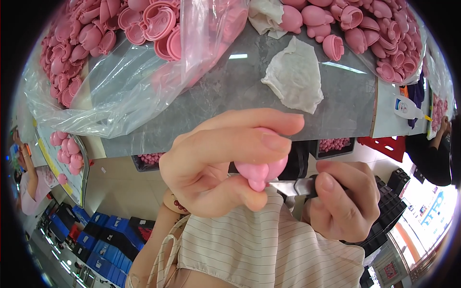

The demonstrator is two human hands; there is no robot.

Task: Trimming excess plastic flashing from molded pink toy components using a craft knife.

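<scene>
Between the fingers and thumb of my left hand [216,163] is a rounded pink plastic piece [254,174] with small bulges; my fingers cover much of it. My right hand [345,201] is closed around the dark handle of a utility knife [294,186]. Its blade points left, and the tip meets or nearly meets the lower edge of the pink piece, by my left thumb. Both hands are in front of the grey table's near edge. On the table [216,103] beyond them lies a crumpled white cloth [297,74].
Hollow pink parts [158,21] fill a clear plastic bag [120,113] at the left. More pink parts [370,33] are heaped at the far right, near a white bottle [407,107]. Below the table are bins of small pink pieces [334,144] and a red crate [384,148]. Other people are at both sides.
</scene>
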